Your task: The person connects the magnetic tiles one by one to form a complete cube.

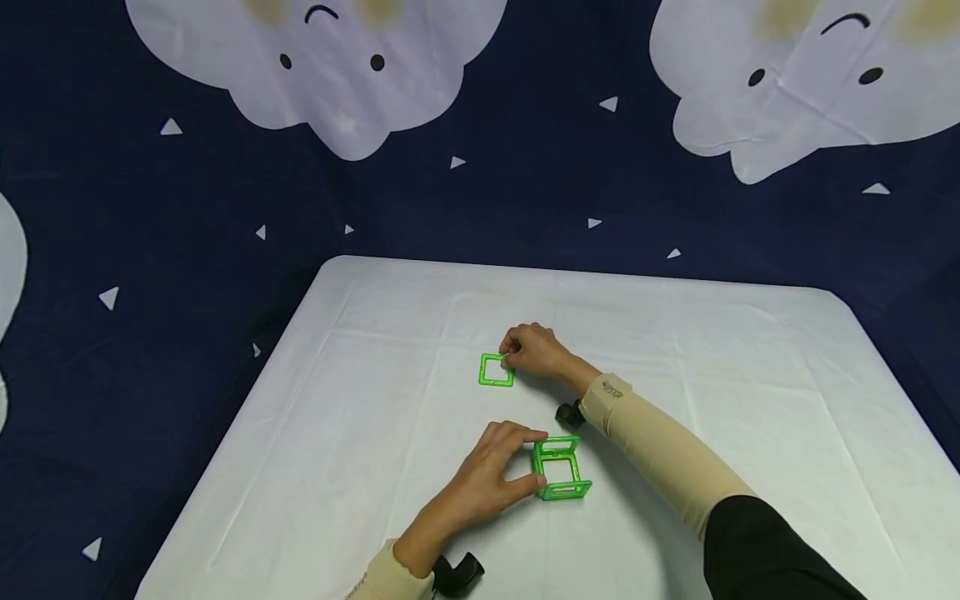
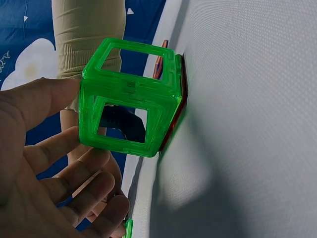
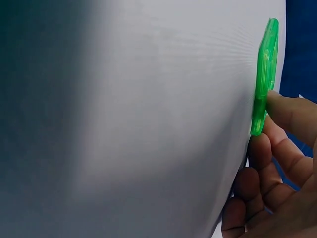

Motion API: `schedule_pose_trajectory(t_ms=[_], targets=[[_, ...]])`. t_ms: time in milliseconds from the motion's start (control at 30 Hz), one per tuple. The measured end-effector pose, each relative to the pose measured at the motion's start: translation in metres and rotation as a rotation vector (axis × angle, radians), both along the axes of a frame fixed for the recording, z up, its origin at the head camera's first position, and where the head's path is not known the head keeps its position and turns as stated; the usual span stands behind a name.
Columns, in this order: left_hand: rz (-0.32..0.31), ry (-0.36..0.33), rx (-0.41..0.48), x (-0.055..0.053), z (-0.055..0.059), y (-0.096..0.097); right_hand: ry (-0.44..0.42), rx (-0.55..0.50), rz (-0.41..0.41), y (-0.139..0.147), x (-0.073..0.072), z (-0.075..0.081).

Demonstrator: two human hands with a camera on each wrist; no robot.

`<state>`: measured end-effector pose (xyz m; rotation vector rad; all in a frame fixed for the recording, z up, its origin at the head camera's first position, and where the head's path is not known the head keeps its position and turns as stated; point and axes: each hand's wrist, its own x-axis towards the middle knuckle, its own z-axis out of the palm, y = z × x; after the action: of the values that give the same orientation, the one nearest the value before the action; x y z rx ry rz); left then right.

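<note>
A cube-like frame of green square magnetic tiles (image 1: 566, 492) stands on the white table, its middle visible through the open squares. My left hand (image 1: 487, 475) pinches its left side between thumb and index finger, the other fingers loose in the left wrist view. A dark red strip (image 2: 184, 82) shows along the frame's side against the table in that view. Farther back, a single green square magnetic tile (image 1: 482, 371) is close to the tabletop. Thumb and index finger of my right hand (image 1: 536, 350) pinch its right edge; the right wrist view shows this tile (image 3: 265, 74) edge-on.
The white table (image 1: 360, 417) has rounded far corners. Beyond it hangs a dark blue cloth (image 1: 525, 217) with white clouds and small triangles. Black wrist devices (image 1: 457, 575) sit under both forearms. The right forearm crosses the table beside the cube-like frame.
</note>
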<state>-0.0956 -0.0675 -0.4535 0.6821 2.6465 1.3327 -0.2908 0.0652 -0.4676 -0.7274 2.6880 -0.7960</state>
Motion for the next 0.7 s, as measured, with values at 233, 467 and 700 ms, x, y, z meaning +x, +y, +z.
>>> schedule_pose_trajectory(t_ms=[233, 467, 700], targets=[[0.001, 0.024, 0.000, 0.0002, -0.0008, 0.0001, 0.006, 0.022, -0.003, -0.0015, -0.0008, -0.0010], [0.008, 0.005, -0.009, 0.0012, 0.0008, 0.0003, 0.025, 0.038, -0.007, -0.0029, -0.0001, -0.0021], [0.008, 0.008, -0.014, 0.0015, 0.0011, -0.0001, 0.034, 0.046, -0.003, -0.0032, 0.0000, -0.0015]])
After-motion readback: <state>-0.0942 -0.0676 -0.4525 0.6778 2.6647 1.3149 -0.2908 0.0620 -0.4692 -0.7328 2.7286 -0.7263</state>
